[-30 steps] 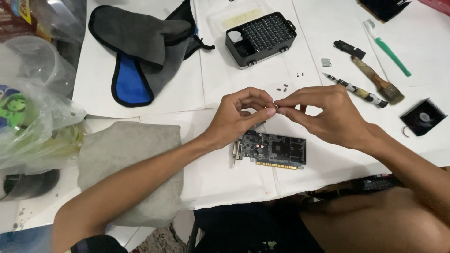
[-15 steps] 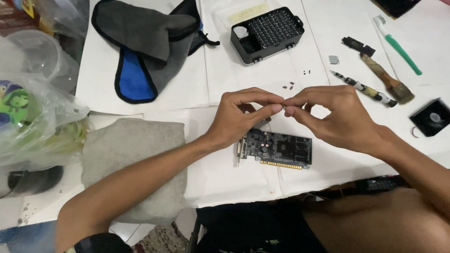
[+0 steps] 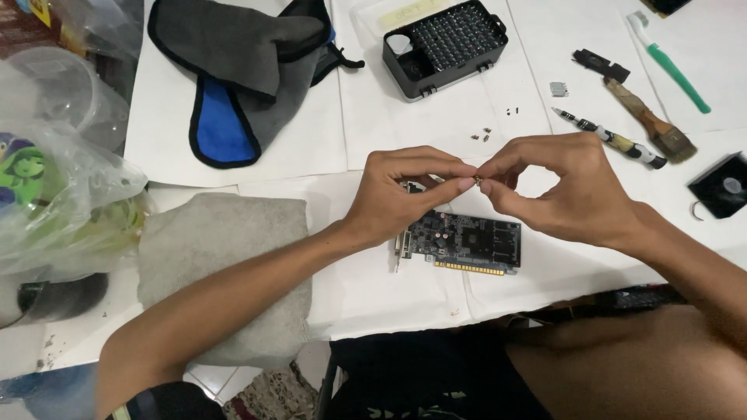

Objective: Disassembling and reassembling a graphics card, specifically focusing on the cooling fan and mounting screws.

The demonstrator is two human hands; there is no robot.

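My left hand [image 3: 405,194] and my right hand [image 3: 560,187] meet fingertip to fingertip above the table. Between the pinched fingers sits a tiny brass-coloured screw [image 3: 478,180]; both hands touch it. Just below the hands lies a small dark circuit board [image 3: 467,241] with a metal bracket at its left end and gold contacts along its near edge. A few loose small screws [image 3: 480,136] lie on the white paper beyond my hands.
A black screwdriver-bit case [image 3: 443,45] stands at the back. A precision screwdriver [image 3: 611,138], brush [image 3: 646,120], green toothbrush [image 3: 673,66] and black fan [image 3: 724,187] lie right. A grey-blue pouch [image 3: 233,78], grey cloth [image 3: 226,272] and plastic bags [image 3: 54,194] are left.
Both hands stay pinched together over the board, barely shifting. The view has drifted slightly, so the table items sit a little lower in the picture.
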